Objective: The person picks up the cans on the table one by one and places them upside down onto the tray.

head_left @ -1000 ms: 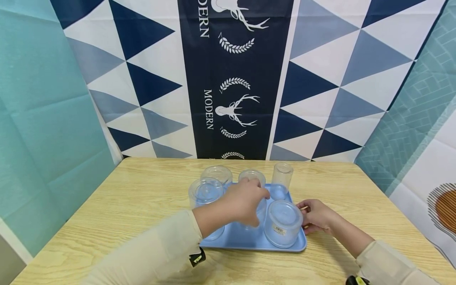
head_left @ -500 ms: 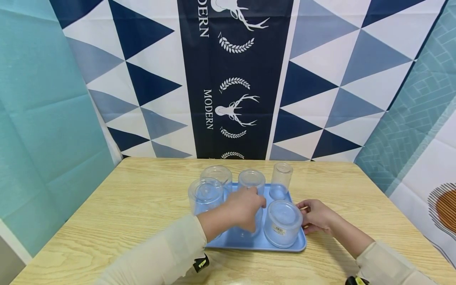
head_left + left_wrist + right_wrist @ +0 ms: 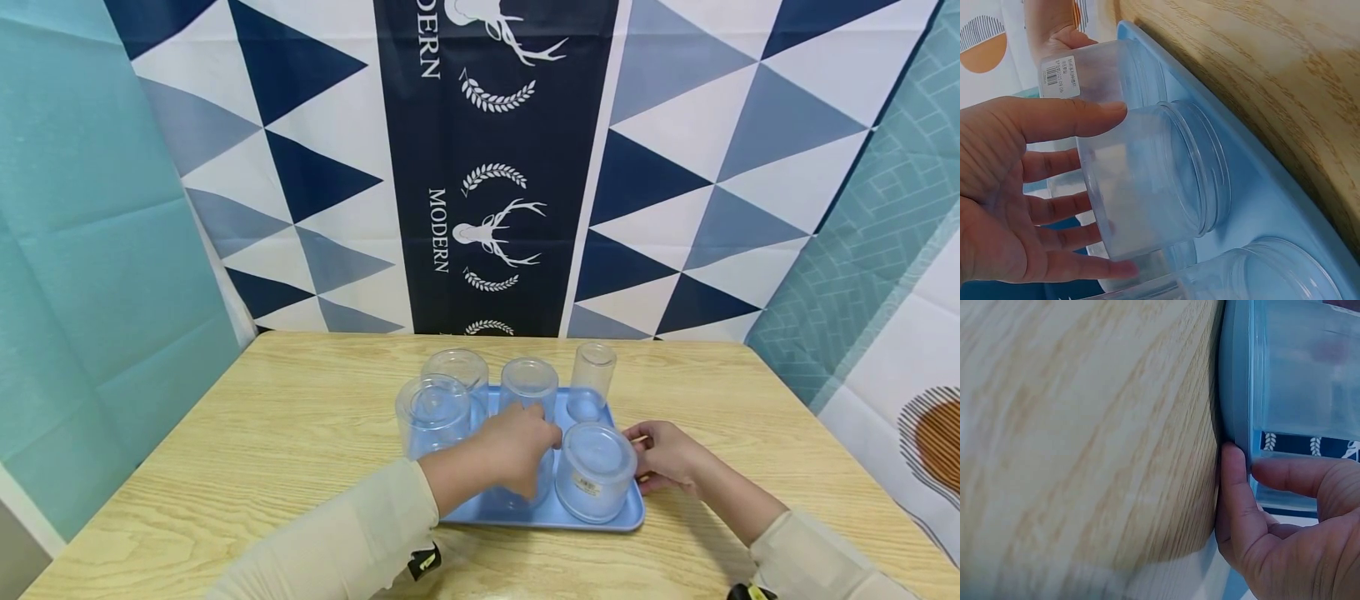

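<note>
My left hand reaches down over the tray and grips a clear plastic jar near its upper end. Thumb and fingers lie on opposite sides of the jar, which stands mouth down. To its right is a squat clear jar with a white barcode label. At the right side of the blue tray, my right hand pinches the rim. In the right wrist view its thumb lies on the rim, with a finger against the tray's outer side by the tabletop.
A tall clear jar and a wider clear jar stand on the tray's left side. Another clear jar is behind my left hand, and a narrow one stands at the back right. Patterned cloth hangs behind the wooden table.
My left hand has come down and slightly toward me, from spread over the jars to a grip on one. My right hand and the tray have stayed in place.
</note>
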A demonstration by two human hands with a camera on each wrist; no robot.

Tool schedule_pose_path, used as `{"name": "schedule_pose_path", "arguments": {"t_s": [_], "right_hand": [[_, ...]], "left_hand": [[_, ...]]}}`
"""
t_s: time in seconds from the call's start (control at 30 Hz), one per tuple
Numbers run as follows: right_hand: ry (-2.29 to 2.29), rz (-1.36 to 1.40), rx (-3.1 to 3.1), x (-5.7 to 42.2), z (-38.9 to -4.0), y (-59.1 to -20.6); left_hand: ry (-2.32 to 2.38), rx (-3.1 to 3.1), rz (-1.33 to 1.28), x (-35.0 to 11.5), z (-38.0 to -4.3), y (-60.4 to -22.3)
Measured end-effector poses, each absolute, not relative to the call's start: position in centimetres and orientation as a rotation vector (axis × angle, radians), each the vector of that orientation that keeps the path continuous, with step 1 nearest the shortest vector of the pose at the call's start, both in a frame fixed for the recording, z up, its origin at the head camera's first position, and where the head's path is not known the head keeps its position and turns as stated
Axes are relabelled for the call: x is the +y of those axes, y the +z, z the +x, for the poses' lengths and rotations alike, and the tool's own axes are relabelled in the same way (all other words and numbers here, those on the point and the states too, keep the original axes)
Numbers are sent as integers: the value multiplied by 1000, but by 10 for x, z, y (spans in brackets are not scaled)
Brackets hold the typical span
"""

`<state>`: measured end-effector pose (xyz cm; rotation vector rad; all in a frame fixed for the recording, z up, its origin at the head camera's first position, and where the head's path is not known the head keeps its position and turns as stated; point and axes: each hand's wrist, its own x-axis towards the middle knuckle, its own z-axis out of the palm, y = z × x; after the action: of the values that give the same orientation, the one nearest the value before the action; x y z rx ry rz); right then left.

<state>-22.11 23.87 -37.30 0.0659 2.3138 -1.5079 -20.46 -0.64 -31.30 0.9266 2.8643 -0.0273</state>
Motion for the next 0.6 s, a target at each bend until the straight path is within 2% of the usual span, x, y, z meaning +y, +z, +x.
{"name": "schedule_pose_path", "arguments": {"t_s": [0.6], "right_hand": [[-1501, 63, 2335, 240, -220, -375]], "left_hand": [[-62, 2891, 914, -9, -198, -306]]}}
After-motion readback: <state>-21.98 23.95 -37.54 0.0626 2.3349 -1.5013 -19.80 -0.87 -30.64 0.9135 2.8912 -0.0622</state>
